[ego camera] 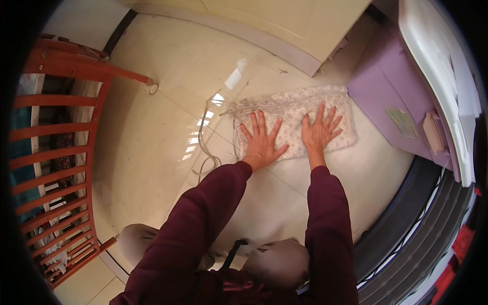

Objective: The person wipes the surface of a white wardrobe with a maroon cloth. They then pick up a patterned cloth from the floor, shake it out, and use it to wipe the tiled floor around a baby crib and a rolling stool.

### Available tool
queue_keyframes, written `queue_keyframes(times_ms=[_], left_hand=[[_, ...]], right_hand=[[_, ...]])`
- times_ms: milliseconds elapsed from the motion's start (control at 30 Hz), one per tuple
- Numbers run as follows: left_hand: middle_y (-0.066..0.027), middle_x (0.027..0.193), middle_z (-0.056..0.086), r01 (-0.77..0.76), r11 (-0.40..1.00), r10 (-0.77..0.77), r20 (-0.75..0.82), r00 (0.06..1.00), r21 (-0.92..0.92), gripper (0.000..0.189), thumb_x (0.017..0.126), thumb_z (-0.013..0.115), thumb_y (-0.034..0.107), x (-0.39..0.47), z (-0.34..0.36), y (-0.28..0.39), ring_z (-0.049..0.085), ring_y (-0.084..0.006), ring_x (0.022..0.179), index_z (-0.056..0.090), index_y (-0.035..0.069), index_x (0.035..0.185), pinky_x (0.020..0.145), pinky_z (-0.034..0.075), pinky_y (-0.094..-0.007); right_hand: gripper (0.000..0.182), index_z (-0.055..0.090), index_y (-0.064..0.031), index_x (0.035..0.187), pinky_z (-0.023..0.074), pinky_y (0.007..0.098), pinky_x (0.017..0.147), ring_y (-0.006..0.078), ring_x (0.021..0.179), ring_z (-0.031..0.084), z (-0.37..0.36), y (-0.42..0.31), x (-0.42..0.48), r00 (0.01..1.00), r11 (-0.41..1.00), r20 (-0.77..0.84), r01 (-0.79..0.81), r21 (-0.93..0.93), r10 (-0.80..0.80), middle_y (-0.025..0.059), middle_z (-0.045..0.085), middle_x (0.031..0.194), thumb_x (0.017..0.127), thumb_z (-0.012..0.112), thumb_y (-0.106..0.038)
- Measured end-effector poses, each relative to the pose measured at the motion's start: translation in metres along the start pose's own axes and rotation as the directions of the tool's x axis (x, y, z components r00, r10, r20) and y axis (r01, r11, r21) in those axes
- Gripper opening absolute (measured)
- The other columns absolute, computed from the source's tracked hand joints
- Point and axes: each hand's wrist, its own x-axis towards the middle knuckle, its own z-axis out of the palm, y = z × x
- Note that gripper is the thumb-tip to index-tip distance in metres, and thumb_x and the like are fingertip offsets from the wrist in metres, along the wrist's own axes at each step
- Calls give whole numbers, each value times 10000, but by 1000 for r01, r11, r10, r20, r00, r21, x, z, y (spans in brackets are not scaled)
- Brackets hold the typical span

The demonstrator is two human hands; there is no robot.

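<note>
A pale pink patterned cloth [293, 103], gathered along its far edge, lies flat on the tiled floor [152, 133]. Cords [203, 141] trail from its left end and curl on the tiles. My left hand [263, 143] rests on the cloth's left half, palm down with fingers spread. On the right half, my right hand [319, 129] also presses palm down, its fingers apart. Neither hand grips anything. Both palms hide parts of the cloth beneath them.
A reddish wooden slatted frame [91, 133] stands at the left. Cream cabinet panels [267, 23] run along the far side. To the right are a purple storage box [389, 84] with a white lid [431, 57] and a dark ribbed padded item [415, 232].
</note>
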Motion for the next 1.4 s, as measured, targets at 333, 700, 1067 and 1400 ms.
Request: queue_keyframes(times_ms=[333,700,1067,1400], left_hand=[[-365,1595,-43,152,988,-151,45,987,-14,949,872,551,690,-16,-22,-78,-101,-585,1456,178,218,1606,992,4,-841],[-421,1559,-112,185,972,-208,173,963,142,1018,886,529,696,-45,-36,-128,-128,-630,1424,92,128,1609,911,101,-888],[-414,1556,-141,211,968,-245,312,918,138,1030,893,450,743,-38,-54,-138,-156,-634,1414,-4,165,1615,929,86,-884],[-439,1558,-6,155,980,-180,229,957,122,1012,867,491,746,-31,-58,-135,-29,-642,1429,144,155,1612,922,131,-879]], right_hand=[[765,249,-226,1596,15,699,1150,483,1505,17,8,-97,-5,982,987,98,163,2,-162,175,100,1662,934,457,-548],[784,184,-259,1608,-18,680,1163,462,1515,-28,18,-166,-2,871,898,218,429,100,-440,147,35,1677,943,443,-584],[1097,119,-344,1606,227,772,1071,451,1517,-65,-46,-192,32,606,916,737,398,47,-301,97,-78,1681,738,644,-762],[877,205,-251,1604,69,828,1034,446,1520,-33,-1,-157,3,848,907,330,415,74,-415,144,3,1678,896,578,-609]])
